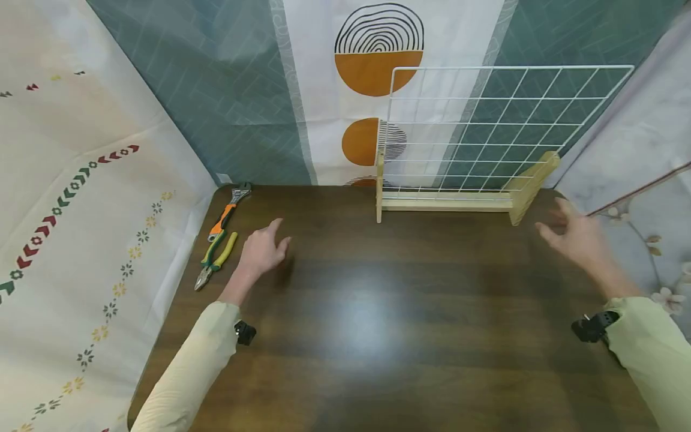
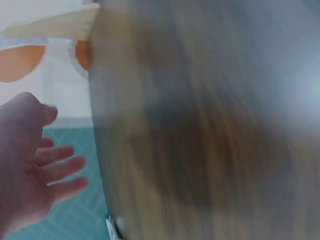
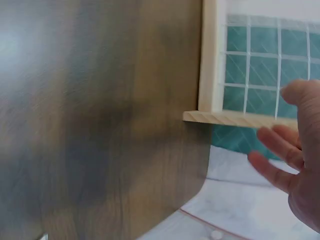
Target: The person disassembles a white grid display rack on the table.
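My left hand (image 1: 263, 249) hovers over the left part of the brown table, its fingers spread and holding nothing. Just left of it lie pliers (image 1: 216, 259) with green and yellow handles, and behind them an adjustable wrench (image 1: 230, 211) with an orange and black handle. Near the table's right edge my right hand (image 1: 577, 237) hangs in the air with relaxed fingers and nothing in them. Closest to it is a white wire grid rack (image 1: 486, 133) on a wooden base, standing at the back right. In the right wrist view the fingers overlap the rack's wooden side (image 3: 235, 118).
The brown table (image 1: 367, 288) has a bright reflection in its middle. Patterned cloths hang around it: a teal and white one (image 1: 243, 90) at the back, a cream one (image 1: 108, 240) at the left and a pale floral one (image 1: 637, 156) at the right.
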The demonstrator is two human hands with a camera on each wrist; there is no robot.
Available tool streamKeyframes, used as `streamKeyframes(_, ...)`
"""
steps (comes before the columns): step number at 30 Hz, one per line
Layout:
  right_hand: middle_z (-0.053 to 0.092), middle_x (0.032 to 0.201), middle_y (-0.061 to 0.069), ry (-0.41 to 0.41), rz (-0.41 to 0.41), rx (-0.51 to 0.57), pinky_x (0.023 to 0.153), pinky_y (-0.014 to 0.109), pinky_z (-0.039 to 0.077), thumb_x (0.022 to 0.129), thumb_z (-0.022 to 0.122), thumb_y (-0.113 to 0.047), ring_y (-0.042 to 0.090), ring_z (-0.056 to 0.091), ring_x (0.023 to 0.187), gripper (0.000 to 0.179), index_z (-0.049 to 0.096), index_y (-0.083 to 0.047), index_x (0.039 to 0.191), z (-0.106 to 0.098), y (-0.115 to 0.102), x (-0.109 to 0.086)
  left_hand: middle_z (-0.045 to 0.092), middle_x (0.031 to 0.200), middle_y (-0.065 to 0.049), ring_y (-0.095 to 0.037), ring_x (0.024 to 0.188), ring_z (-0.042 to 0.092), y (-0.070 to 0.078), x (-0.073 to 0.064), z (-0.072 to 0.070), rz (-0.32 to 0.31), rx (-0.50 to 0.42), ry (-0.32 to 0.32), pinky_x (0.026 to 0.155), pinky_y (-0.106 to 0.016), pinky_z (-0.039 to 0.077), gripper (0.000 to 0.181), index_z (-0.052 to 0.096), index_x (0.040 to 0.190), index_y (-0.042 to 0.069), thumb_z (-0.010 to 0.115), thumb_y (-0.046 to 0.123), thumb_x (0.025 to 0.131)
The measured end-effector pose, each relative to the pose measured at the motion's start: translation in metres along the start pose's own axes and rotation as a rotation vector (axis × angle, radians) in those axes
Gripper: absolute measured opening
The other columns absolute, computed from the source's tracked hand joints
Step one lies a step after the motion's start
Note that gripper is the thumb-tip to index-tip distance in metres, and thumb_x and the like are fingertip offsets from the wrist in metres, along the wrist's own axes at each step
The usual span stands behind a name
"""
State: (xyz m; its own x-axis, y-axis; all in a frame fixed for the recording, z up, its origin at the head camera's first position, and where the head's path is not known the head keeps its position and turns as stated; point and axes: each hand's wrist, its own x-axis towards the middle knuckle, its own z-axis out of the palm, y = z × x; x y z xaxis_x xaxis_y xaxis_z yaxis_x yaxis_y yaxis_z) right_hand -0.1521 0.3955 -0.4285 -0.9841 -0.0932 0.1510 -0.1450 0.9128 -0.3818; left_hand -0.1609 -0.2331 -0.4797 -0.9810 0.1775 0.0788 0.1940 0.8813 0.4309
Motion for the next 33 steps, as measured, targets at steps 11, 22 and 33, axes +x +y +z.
streamKeyframes(11,0.025,0.154,0.034,-0.047,0.327,0.520,0.066,0.009,0.049,0.102,0.052,-0.020,0.008,0.052,0.116,0.068,0.018,0.001,0.157,-0.024,0.019,0.033,0.063,0.124,-0.021,-0.032,0.108,0.066,0.101,0.086,0.019,-0.021,-0.574,0.012,0.090,-0.040,0.053,0.041,0.052,0.136,0.004,0.061,0.001,0.096)
streamKeyframes(22,0.009,0.162,0.027,-0.126,0.390,0.586,0.071,0.012,0.051,0.104,0.047,-0.022,0.036,0.037,0.136,0.069,0.010,-0.021,0.162,-0.024,0.025,0.059,0.053,0.134,-0.020,-0.030,0.113,0.062,0.158,0.141,0.031,-0.065,-0.635,-0.066,0.091,-0.037,0.053,0.064,0.034,0.154,0.012,0.063,0.006,0.097)
streamKeyframes(33,0.005,0.165,0.020,-0.177,0.435,0.659,0.075,0.016,0.053,0.104,0.052,-0.019,0.038,0.034,0.138,0.075,0.006,-0.028,0.162,-0.021,0.028,0.074,0.049,0.136,-0.021,-0.030,0.108,0.063,0.172,0.157,0.033,-0.007,-0.673,-0.050,0.088,-0.033,0.054,0.068,0.033,0.154,0.015,0.063,-0.001,0.095)
